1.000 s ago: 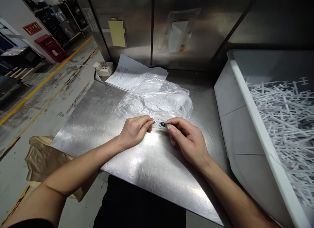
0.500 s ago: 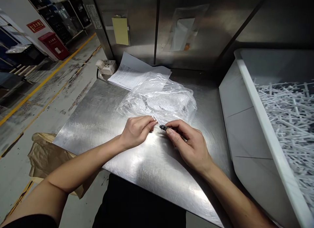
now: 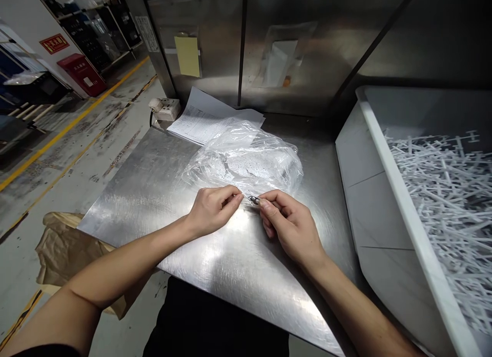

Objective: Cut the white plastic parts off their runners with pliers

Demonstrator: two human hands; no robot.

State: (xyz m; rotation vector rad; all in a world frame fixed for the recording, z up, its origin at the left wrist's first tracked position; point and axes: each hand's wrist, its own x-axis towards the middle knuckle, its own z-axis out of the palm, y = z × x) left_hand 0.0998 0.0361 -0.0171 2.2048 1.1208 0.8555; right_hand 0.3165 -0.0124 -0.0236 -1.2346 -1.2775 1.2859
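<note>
My left hand (image 3: 217, 207) is closed in a pinch on a small white plastic piece (image 3: 246, 195), and most of that piece is hidden by the fingertips. My right hand (image 3: 290, 221) grips a small dark metal clipper (image 3: 254, 199) between thumb and forefinger. The clipper's tip points left and sits right beside the white piece; whether they touch is too small to tell. Just beyond both hands lies a clear plastic bag (image 3: 265, 164) with small pale bits in it, flat on the steel table (image 3: 184, 259).
At right stands a large white bin (image 3: 407, 213) heaped with thin white plastic pieces (image 3: 453, 208). Printed sheets (image 3: 200, 113) and a power socket (image 3: 169, 110) are at the table's back edge, before a metal wall. Brown paper (image 3: 69, 249) is beyond the left edge.
My fingertips and the clipper have come slightly closer together around the white piece, which shows less than before. The whole view has shifted a little.
</note>
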